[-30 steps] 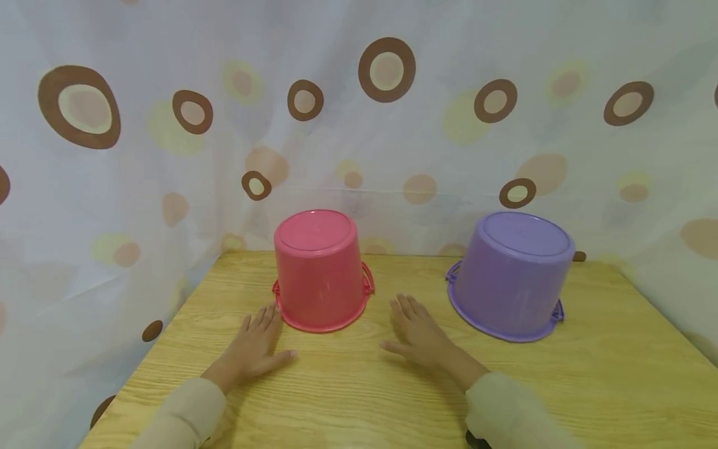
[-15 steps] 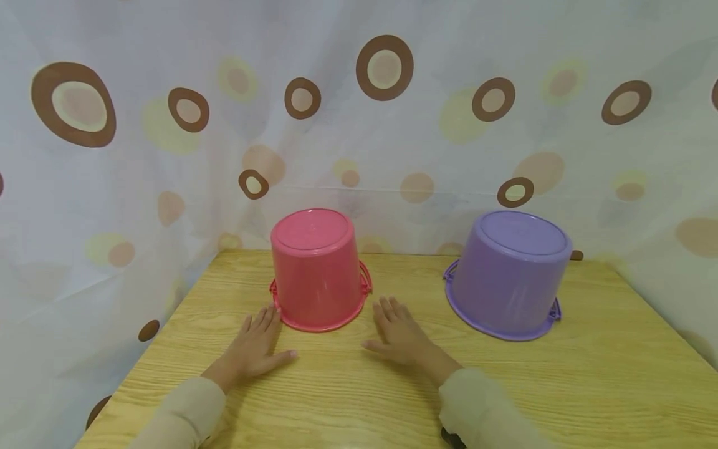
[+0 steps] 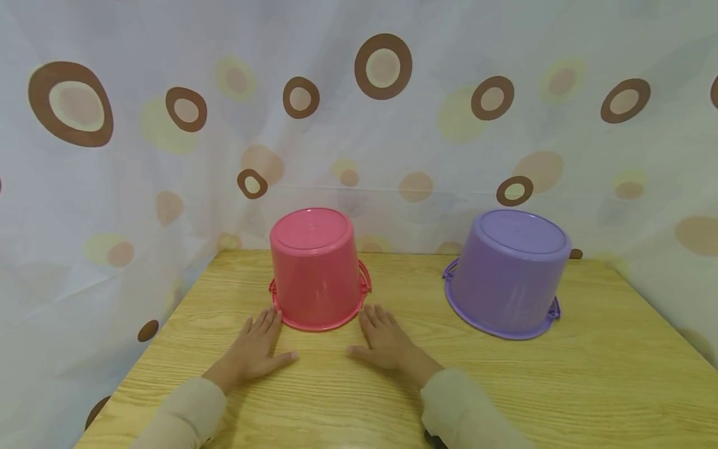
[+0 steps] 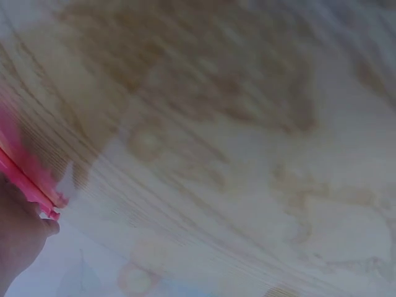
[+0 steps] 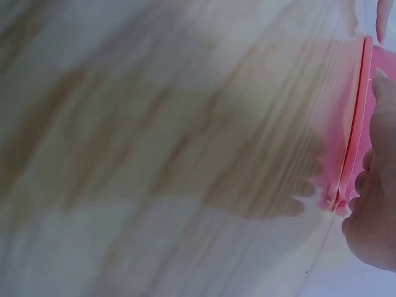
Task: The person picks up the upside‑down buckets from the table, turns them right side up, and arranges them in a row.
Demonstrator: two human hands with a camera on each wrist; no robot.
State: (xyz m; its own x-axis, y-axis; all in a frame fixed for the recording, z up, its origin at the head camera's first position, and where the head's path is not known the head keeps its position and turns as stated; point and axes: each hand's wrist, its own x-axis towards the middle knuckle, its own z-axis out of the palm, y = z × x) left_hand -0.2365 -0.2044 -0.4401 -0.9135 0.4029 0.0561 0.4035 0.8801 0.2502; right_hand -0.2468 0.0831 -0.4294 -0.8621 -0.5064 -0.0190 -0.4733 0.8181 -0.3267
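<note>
A pink bucket (image 3: pixel 316 280) stands upside down on the wooden table, its rim down and a handle hinge at each side. My left hand (image 3: pixel 252 349) is at its front left, fingers straight, fingertips right at the rim, thumb spread to the right. On the front right my right hand (image 3: pixel 387 343) lies the same way, palm down, fingertips at the rim and thumb pointing left. Both hold nothing. In the left wrist view the left hand (image 4: pixel 21 238) shows beside the pink rim; the right wrist view has the right hand (image 5: pixel 377 204) next to the bucket's rim (image 5: pixel 354 124).
A purple bucket (image 3: pixel 507 280), also upside down, stands to the right on the wooden table (image 3: pixel 606 374). A white curtain (image 3: pixel 426 143) with brown and yellow circles hangs behind the table and along its sides.
My right hand has moved left across the table, from the space between the two buckets to the pink bucket's rim. The left hand and both buckets have stayed in place.
</note>
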